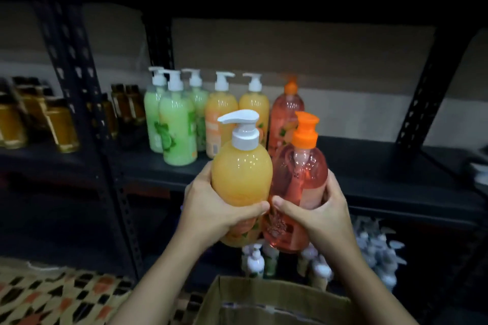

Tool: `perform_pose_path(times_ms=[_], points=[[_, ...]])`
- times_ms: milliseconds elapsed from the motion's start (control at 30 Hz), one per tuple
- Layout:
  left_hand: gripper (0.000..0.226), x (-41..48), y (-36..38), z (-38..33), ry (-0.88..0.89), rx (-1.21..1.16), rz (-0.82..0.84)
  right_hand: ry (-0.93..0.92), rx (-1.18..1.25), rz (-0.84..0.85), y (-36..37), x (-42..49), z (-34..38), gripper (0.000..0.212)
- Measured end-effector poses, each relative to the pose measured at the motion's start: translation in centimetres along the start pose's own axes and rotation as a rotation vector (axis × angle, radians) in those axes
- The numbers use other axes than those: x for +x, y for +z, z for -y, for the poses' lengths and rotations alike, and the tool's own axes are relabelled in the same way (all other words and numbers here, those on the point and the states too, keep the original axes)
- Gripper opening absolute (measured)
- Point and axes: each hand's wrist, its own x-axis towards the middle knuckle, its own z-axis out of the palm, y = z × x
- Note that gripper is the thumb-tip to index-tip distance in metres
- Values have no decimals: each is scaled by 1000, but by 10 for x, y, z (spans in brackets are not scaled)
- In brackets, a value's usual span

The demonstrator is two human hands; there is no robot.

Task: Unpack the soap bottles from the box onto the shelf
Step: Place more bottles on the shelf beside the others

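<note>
Dark shelf [369,155]; yellow bottle [241,174], pink bottle [303,174]: labels unreadable.

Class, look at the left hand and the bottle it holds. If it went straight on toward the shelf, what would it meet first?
Probably the two yellow pump bottles standing on the shelf, right behind the yellow bottle that the left hand grips; depth is hard to judge.

Yellow bottle [241,174], pink bottle [301,182] in hands [211,210].
</note>
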Motion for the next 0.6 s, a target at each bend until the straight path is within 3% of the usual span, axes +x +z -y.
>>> perform_pose_path(times_ms=[233, 600], points=[[92, 61, -7, -38, 187, 39, -118, -131, 10, -48, 13, 59, 38, 82], [87, 145, 14, -37, 226, 52, -202, -190, -44, -126, 30, 146, 32, 89]])
